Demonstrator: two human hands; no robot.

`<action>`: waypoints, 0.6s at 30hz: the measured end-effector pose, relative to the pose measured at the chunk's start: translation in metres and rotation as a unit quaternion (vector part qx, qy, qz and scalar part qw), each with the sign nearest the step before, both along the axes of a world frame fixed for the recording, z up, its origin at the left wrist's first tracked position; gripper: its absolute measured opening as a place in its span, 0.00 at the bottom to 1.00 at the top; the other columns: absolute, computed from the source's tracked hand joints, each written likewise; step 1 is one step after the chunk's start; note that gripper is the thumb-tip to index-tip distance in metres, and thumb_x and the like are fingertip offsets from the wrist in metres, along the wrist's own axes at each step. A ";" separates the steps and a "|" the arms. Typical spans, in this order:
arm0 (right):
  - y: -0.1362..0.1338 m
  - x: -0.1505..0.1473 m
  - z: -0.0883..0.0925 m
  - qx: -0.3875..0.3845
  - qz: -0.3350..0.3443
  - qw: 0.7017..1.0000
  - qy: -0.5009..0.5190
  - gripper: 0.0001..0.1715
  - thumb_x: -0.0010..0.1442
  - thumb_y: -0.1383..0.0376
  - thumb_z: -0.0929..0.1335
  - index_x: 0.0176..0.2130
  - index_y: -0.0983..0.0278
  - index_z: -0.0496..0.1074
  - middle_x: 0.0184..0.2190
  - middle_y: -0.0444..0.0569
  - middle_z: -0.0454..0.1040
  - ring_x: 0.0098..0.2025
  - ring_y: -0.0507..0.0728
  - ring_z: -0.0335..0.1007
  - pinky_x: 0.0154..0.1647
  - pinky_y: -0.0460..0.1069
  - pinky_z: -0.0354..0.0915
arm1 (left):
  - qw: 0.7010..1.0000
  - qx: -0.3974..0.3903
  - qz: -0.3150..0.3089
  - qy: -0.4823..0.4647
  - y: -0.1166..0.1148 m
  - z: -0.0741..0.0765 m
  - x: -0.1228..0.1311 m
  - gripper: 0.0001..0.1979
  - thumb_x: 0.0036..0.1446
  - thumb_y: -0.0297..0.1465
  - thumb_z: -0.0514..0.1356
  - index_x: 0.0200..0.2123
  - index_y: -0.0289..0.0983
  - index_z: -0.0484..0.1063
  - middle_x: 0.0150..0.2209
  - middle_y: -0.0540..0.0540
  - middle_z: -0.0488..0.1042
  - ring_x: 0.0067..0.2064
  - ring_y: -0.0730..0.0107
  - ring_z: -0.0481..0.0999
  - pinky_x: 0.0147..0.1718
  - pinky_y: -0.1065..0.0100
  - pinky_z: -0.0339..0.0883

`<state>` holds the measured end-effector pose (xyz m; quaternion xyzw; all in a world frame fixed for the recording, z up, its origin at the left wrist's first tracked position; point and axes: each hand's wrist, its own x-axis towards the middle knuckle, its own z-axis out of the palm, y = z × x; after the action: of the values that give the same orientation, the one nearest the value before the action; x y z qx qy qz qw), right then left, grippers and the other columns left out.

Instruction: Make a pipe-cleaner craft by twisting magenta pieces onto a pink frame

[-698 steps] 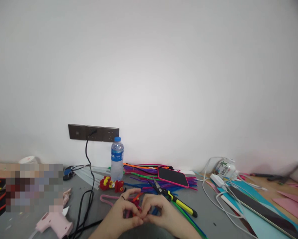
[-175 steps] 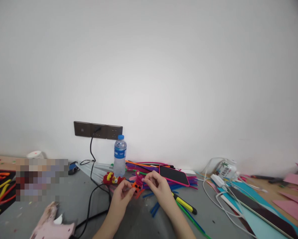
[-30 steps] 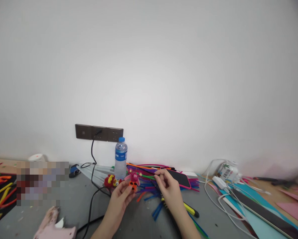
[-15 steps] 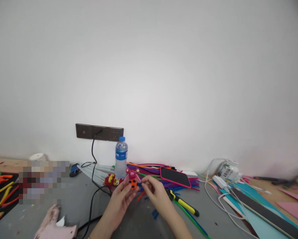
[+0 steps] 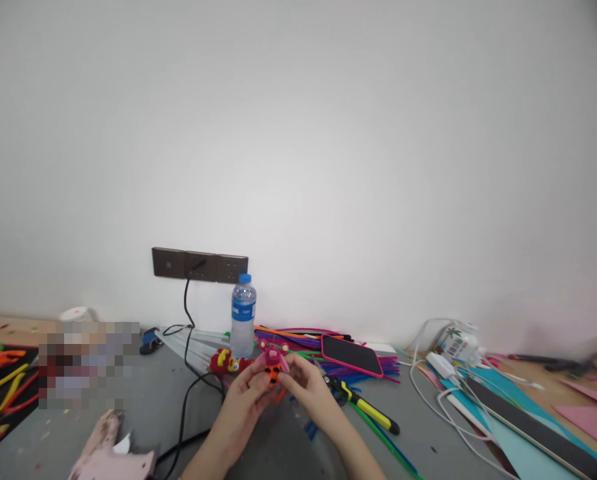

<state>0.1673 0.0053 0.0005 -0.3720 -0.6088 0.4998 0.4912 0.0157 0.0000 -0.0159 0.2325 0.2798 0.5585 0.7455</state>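
Between my two hands is a small pipe-cleaner figure (image 5: 274, 363), pink at the top with yellow-and-pink round tips and orange with black marks below. My left hand (image 5: 243, 399) pinches it from the left side. The fingers of my right hand (image 5: 306, 387) close on its right side. Just left of the figure, a red and yellow fuzzy figure (image 5: 222, 361) lies on the grey table at the foot of a water bottle (image 5: 243, 320). Yellow-and-black handled pliers (image 5: 373, 411) rest to the right of my right hand.
Bundled pipe cleaners (image 5: 303, 340) lie against the wall, with a pink-edged phone (image 5: 351, 355) on them. A black cable (image 5: 182, 407) runs from the wall socket (image 5: 199, 265) across the table. A pink glue gun (image 5: 116, 460) is at front left, white cables (image 5: 448, 400) at right.
My right hand has moved in to meet the figure and now grips its side. The figure has shifted slightly right and is more upright; a blue bit by the right fingers no longer shows.
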 end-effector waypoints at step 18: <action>0.000 0.001 0.011 -0.074 0.045 0.994 0.065 0.20 0.48 0.51 0.74 0.30 0.64 0.73 0.23 0.43 0.73 0.24 0.53 0.68 0.26 0.47 0.64 | 0.999 0.010 0.015 0.030 0.002 -0.003 -0.002 0.18 0.34 0.32 0.76 0.32 0.33 0.81 0.34 0.42 0.83 0.34 0.64 0.81 0.37 0.68 0.76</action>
<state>0.1686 0.0052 0.0113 -0.3465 -0.5524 0.5884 0.4780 0.0136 0.0017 -0.0194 0.2520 0.2998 0.5651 0.7262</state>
